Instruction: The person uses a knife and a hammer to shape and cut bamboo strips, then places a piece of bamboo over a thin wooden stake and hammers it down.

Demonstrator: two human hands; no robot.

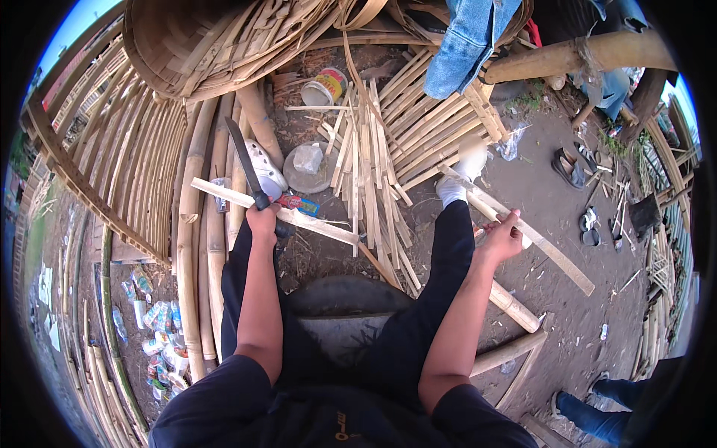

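My left hand (261, 222) is closed around the dark handle of a machete (243, 158), its blade pointing away from me. A pale split bamboo strip (317, 225) crosses at that hand, slanting down to the right; whether the fingers also grip it I cannot tell. To the right, my right hand (503, 240) pinches a longer, flat bamboo slat (556, 255) that runs from near my right foot toward the lower right. Between my legs and beyond lies a heap of cut bamboo strips (367, 175).
Stacked bamboo poles (211, 246) and a slatted bamboo frame (138, 153) stand left. Ahead are a woven basket (168, 45), a tub (323, 88) and a denim garment (467, 48). Sandals (571, 167) lie right; another person's legs (597, 414) show lower right. Plastic litter (164, 336) lies left.
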